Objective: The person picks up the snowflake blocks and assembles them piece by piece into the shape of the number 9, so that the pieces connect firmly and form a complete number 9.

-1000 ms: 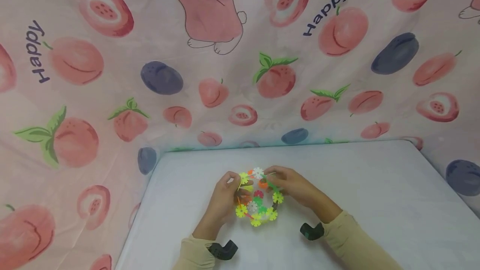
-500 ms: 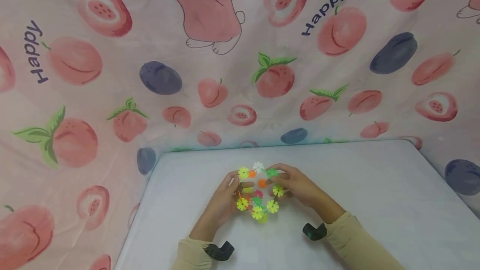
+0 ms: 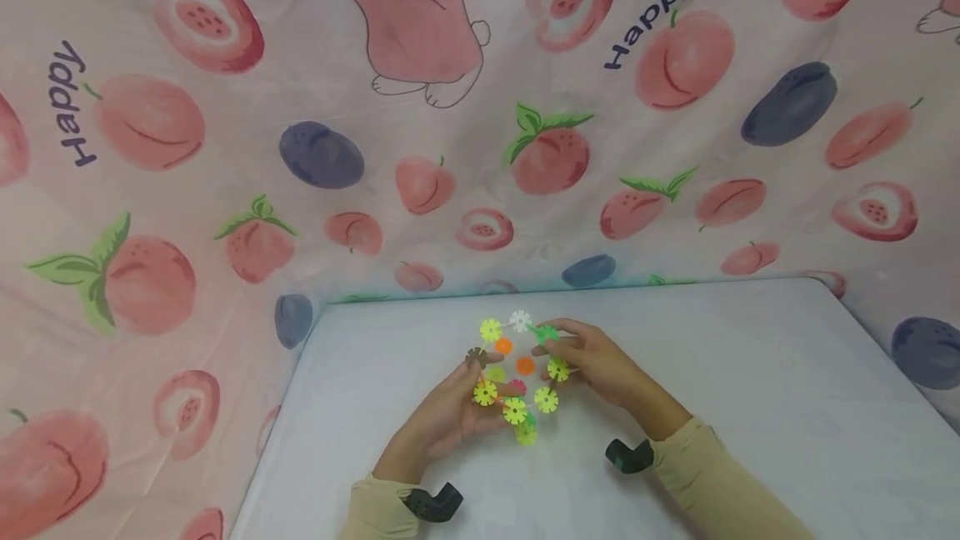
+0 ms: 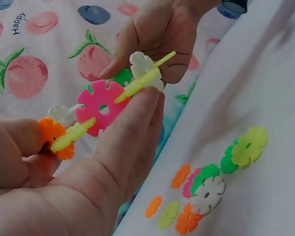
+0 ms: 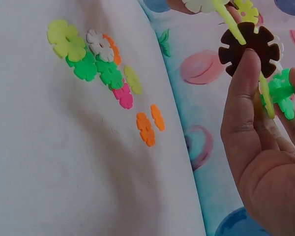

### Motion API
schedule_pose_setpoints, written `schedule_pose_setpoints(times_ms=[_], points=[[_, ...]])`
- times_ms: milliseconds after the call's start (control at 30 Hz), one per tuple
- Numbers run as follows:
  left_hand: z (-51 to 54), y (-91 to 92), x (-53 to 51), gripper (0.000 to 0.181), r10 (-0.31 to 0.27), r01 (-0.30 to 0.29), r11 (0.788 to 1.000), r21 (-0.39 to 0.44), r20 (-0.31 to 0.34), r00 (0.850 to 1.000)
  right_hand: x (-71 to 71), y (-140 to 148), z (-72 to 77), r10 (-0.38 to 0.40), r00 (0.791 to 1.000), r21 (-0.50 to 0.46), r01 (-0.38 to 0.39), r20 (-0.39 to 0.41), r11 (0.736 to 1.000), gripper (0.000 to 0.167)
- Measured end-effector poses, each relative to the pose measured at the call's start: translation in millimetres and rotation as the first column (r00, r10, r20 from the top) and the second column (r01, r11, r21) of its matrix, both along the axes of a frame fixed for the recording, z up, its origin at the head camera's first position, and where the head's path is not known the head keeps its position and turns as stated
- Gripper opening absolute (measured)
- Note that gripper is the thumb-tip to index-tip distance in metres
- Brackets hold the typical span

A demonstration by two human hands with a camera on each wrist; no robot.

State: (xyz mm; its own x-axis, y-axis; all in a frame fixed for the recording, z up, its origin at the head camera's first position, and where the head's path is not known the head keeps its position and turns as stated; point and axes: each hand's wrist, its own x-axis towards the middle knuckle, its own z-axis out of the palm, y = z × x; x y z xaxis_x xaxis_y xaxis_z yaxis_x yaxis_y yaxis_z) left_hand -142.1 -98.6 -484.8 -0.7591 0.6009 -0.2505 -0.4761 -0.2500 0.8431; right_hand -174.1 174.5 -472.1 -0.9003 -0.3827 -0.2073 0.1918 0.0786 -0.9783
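Observation:
Both hands hold a ring of linked flower-shaped discs point(image 3: 515, 411) above the table. On its left side, the left hand point(image 3: 442, 413) has its thumb at a dark disc point(image 3: 476, 357), with fingers reaching behind the ring. The right hand point(image 3: 603, 365) grips the right side beside green point(image 3: 547, 335) and yellow discs. In the left wrist view, a pink disc point(image 4: 95, 102) and yellow discs lie along the left hand point(image 4: 88, 187). The right wrist view shows the right hand point(image 5: 265, 162) with a finger against a dark disc point(image 5: 231, 55) and its thumb near a green one point(image 5: 281, 88).
Several loose discs, among them white point(image 4: 214, 189), yellow point(image 5: 64, 37) and orange point(image 5: 144, 130), lie on the white tabletop point(image 3: 712, 373) beneath the ring. A fruit-print cloth point(image 3: 450, 132) hangs behind the table. Dark devices point(image 3: 630, 457) sit at both wrists.
The ring has moved slightly up and away from the body. The left hand's fingers have spread lower behind it, and a dark disc now shows at the left thumb. The right hand has risen slightly.

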Motion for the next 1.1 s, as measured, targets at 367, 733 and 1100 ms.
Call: schedule_pose_setpoints(times_ms=[367,733,1100], points=[[4.2,-4.2,-0.3,0.041,0.028,-0.029,0.999,0.032,0.025,0.999,0.9,-2,4.5,-0.011,1.000,-0.005,0.011,-0.003,1.000,0.053],[2.8,-3.6,-1.8,0.036,0.063,-0.063,0.998,0.016,0.009,0.998,-3.8,-3,-0.3,-0.027,1.000,-0.010,0.027,-0.007,1.000,0.054],[0.2,-8.9,0.6,0.060,0.034,-0.034,0.999,0.003,-0.010,0.999,-6.4,-10,-10.5,-0.122,0.992,-0.034,0.121,-0.014,0.992,0.037]])
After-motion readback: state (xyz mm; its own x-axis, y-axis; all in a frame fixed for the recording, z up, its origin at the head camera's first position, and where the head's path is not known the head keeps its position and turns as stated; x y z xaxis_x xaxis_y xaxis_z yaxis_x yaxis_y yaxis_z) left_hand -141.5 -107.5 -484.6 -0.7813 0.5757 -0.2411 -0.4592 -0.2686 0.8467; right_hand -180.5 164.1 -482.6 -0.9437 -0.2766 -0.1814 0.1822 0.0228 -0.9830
